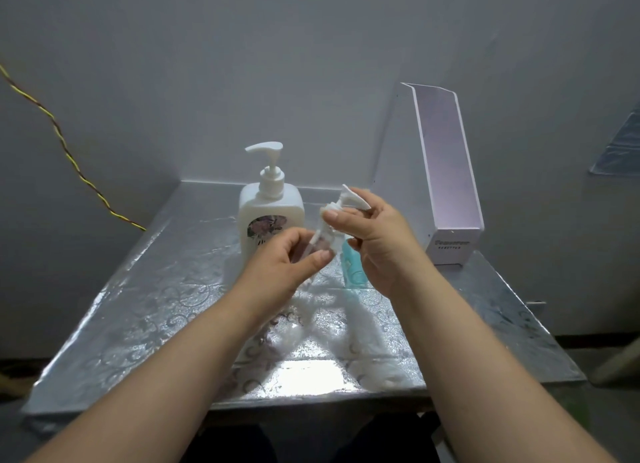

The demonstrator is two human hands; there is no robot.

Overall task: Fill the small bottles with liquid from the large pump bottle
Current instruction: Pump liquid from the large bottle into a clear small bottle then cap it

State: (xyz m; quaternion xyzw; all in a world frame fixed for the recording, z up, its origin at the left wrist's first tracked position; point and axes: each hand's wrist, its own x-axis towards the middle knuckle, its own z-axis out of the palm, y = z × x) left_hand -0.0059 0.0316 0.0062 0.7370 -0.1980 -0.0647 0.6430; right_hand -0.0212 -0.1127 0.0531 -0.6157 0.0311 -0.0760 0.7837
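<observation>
- Tabletop (138,306) filled the lower centre of the frame, covered in shiny silver foil embossed with scrolls. A plain grey wall (277,64) stood behind it.
- Twisted yellow-and-brown cord (65,147) ran down the wall at upper left to the table's edge.
- Large pump bottle (270,206) stood upright at centre rear. It was white, squarish plastic with a flowered label, nozzle pointing left.
- Left hand (280,261), at centre, gripped a small clear bottle (327,242) between thumb and curled fingers, just in front of the large pump bottle.
- Right hand (374,240) pinched a small white pump cap (349,199) above the clear bottle. Its thin tube slanted down toward that bottle; blur hid whether it was inside.
- Teal small bottle (351,265) stood on the foil behind the right hand, partly hidden.
- Tall white box (446,171) stood at right rear.
</observation>
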